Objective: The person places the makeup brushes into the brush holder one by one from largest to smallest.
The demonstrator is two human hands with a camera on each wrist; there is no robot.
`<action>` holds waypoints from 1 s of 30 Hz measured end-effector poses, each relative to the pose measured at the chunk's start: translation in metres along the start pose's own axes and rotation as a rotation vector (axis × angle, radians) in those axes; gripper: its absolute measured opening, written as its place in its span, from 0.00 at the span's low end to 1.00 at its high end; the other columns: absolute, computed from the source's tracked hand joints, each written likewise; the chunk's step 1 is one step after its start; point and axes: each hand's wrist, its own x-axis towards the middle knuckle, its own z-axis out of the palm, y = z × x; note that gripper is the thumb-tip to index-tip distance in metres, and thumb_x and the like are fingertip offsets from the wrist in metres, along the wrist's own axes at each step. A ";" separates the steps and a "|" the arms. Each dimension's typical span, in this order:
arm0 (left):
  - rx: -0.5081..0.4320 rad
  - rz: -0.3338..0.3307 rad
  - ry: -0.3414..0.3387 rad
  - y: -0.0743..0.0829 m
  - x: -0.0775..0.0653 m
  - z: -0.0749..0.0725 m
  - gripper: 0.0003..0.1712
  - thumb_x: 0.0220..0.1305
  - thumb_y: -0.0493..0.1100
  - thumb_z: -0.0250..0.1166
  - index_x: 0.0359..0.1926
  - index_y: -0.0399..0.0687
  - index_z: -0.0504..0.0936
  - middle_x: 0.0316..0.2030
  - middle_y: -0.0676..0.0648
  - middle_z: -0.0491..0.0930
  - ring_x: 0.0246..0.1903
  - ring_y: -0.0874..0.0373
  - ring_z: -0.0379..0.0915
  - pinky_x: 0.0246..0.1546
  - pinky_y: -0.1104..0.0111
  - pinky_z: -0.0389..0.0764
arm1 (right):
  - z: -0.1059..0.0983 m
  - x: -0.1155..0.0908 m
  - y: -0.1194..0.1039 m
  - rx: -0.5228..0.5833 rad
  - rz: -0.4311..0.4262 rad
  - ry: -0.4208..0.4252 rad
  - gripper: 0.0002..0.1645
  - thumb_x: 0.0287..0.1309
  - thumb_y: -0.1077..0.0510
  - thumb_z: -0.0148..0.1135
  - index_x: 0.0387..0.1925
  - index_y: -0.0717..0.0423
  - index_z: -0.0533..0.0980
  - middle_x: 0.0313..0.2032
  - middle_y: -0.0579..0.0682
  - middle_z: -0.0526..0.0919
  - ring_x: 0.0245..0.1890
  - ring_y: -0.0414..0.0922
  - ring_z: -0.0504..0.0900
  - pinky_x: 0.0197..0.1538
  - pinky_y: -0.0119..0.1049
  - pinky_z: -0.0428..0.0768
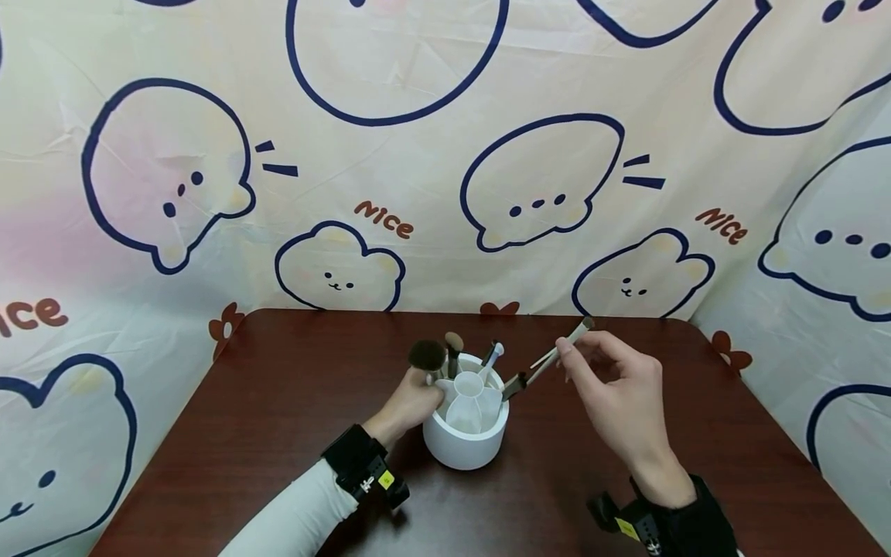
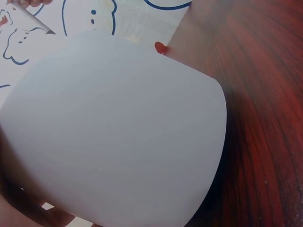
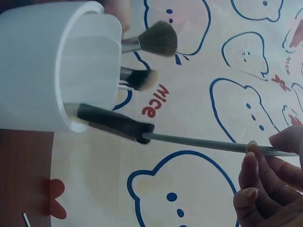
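Observation:
A white round makeup brush holder [image 1: 465, 450] with a clear divided insert [image 1: 469, 387] stands on the table. My left hand [image 1: 411, 398] grips its left side, thumb at the rim; in the left wrist view the holder's wall [image 2: 113, 123] hides most of that hand. To the right of the holder, my right hand [image 1: 623, 402] pinches a slim, light-handled makeup brush [image 3: 199, 142]. That brush slants down leftward, and its dark lower end overlaps the holder's rim; whether it touches cannot be told. A fluffy dark brush [image 1: 426, 355] and a tan-tipped brush [image 1: 454, 345] stand in the holder.
A pale blue-tipped stick [image 1: 496, 352] leans out at the holder's back right. The dark wooden table [image 1: 292, 402] ends at a printed cloth backdrop [image 1: 431, 170] behind and at both sides. Black camera bands [image 1: 355, 456] sit on both wrists.

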 end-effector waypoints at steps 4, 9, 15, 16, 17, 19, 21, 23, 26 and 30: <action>0.004 0.012 0.002 0.000 0.001 0.000 0.29 0.45 0.27 0.48 0.54 0.31 0.70 0.52 0.39 0.71 0.45 0.51 0.63 0.45 0.61 0.63 | 0.006 -0.007 0.014 -0.010 -0.034 -0.019 0.03 0.56 0.60 0.63 0.33 0.49 0.81 0.21 0.42 0.78 0.22 0.39 0.73 0.22 0.28 0.71; 0.000 0.024 0.005 0.000 0.001 -0.001 0.29 0.45 0.27 0.48 0.53 0.31 0.70 0.51 0.39 0.71 0.44 0.52 0.63 0.43 0.62 0.62 | 0.017 -0.016 0.024 -0.009 0.015 -0.106 0.03 0.58 0.54 0.62 0.34 0.45 0.80 0.22 0.39 0.79 0.22 0.37 0.75 0.23 0.29 0.75; -0.003 0.028 0.003 0.000 0.001 0.000 0.28 0.44 0.26 0.48 0.51 0.31 0.70 0.47 0.39 0.71 0.43 0.50 0.63 0.41 0.61 0.62 | 0.036 -0.032 0.033 0.002 0.047 -0.268 0.03 0.59 0.53 0.61 0.34 0.45 0.80 0.24 0.39 0.79 0.21 0.36 0.75 0.21 0.32 0.75; -0.004 0.029 0.004 -0.001 0.001 0.000 0.27 0.44 0.26 0.48 0.51 0.31 0.70 0.47 0.39 0.71 0.43 0.49 0.63 0.40 0.61 0.62 | 0.039 -0.034 0.035 -0.007 0.054 -0.295 0.03 0.59 0.53 0.61 0.33 0.45 0.80 0.23 0.38 0.79 0.20 0.36 0.74 0.21 0.32 0.74; -0.006 0.029 0.004 -0.001 0.002 0.000 0.27 0.44 0.26 0.48 0.51 0.31 0.70 0.46 0.39 0.71 0.43 0.49 0.64 0.40 0.61 0.62 | 0.041 -0.036 0.037 -0.018 0.060 -0.320 0.03 0.59 0.53 0.61 0.33 0.45 0.80 0.24 0.38 0.80 0.21 0.36 0.74 0.22 0.32 0.74; -0.007 0.028 0.005 -0.001 0.002 0.000 0.27 0.43 0.26 0.48 0.50 0.31 0.71 0.46 0.39 0.71 0.42 0.49 0.64 0.40 0.61 0.62 | 0.045 -0.039 0.041 -0.037 0.070 -0.368 0.03 0.58 0.53 0.62 0.32 0.45 0.81 0.25 0.36 0.80 0.21 0.36 0.73 0.22 0.32 0.74; -0.006 0.028 0.008 -0.007 0.006 0.001 0.26 0.43 0.26 0.48 0.50 0.32 0.71 0.46 0.40 0.71 0.42 0.50 0.64 0.40 0.61 0.62 | 0.047 -0.042 0.045 -0.040 0.083 -0.421 0.02 0.57 0.54 0.63 0.32 0.45 0.81 0.27 0.35 0.80 0.22 0.36 0.73 0.24 0.32 0.74; 0.001 0.032 0.014 -0.017 0.011 0.002 0.28 0.43 0.27 0.49 0.50 0.32 0.71 0.46 0.41 0.72 0.42 0.50 0.64 0.40 0.61 0.63 | 0.047 -0.043 0.049 -0.030 0.090 -0.472 0.03 0.57 0.54 0.63 0.34 0.45 0.81 0.30 0.35 0.80 0.24 0.36 0.74 0.25 0.33 0.76; 0.015 0.033 0.025 -0.034 0.020 0.004 0.29 0.42 0.27 0.49 0.52 0.34 0.72 0.46 0.42 0.72 0.43 0.51 0.64 0.41 0.61 0.63 | 0.040 -0.041 0.052 -0.013 0.112 -0.533 0.08 0.54 0.51 0.65 0.37 0.45 0.81 0.30 0.36 0.80 0.25 0.37 0.75 0.26 0.34 0.77; 0.024 0.019 0.022 -0.039 0.023 0.004 0.29 0.43 0.28 0.50 0.52 0.34 0.71 0.46 0.42 0.72 0.43 0.51 0.64 0.41 0.61 0.64 | 0.025 -0.031 0.055 -0.035 0.142 -0.511 0.12 0.51 0.44 0.67 0.37 0.41 0.79 0.26 0.37 0.78 0.24 0.37 0.75 0.25 0.34 0.76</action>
